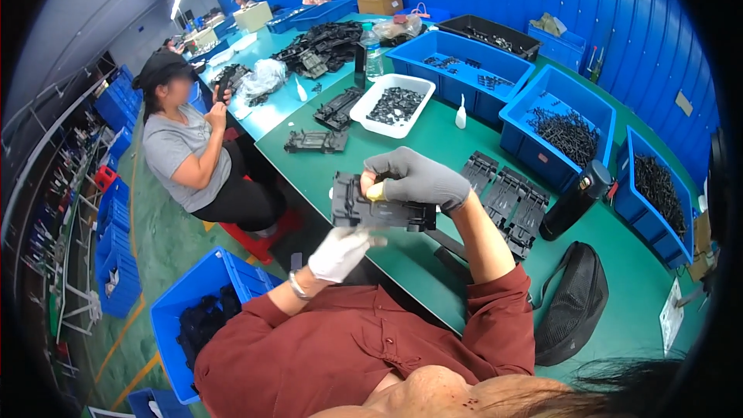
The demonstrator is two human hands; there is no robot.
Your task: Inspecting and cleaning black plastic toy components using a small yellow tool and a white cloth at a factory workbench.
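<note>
Black plastic frame (391, 213), rectangular and tilted, is held above the near edge of the green-topped table (414, 263). The right hand (422, 178), in a grey glove with bare fingertips and a yellow covering on one digit, is clamped on its upper edge. The left hand (338, 254), white-gloved, is just below the frame's lower left side, blurred; I cannot tell whether it touches the frame or grips anything.

Just beyond, to the left, another dark frame (316, 142) lies on the table, near a white tray (360, 112) of small black pieces. To the right of the grey glove, more frames (511, 205) lie side by side, with a black bottle (576, 200) and a black mesh bag (573, 306) beyond. Farther out stand a white dropper bottle (461, 114) and a blue bin (518, 133) of black rod-like parts. Across to the left, a co-worker in a grey shirt (174, 93) holds a dark piece (224, 93).
</note>
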